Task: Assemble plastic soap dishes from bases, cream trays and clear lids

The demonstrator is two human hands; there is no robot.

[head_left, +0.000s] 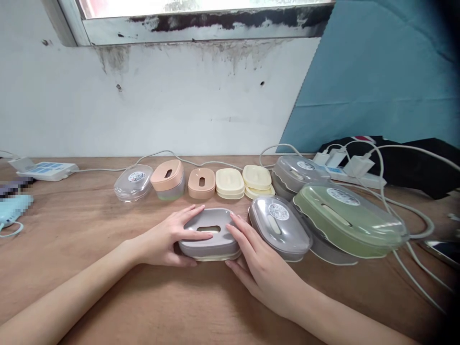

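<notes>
A grey plastic box (212, 245) with a rounded slot in its top rests on the table in front of me. A thin cream-coloured edge shows along its bottom. My left hand (170, 237) grips its left side, with the index finger lying across the slot. On the right side, my right hand (260, 268) holds it, fingers on the top edge and thumb low at the front corner. Just right of it lies a grey box with a clear lid (282, 227) and a round sticker. Whatever is inside the grey box is hidden.
Behind stand a clear lid (133, 183), peach slotted boxes (201, 183), cream lids (230, 183) and a further grey box (301, 170). A large green box (350, 218) sits at right. Power strips (50, 171) and white cables lie near the wall (187, 105).
</notes>
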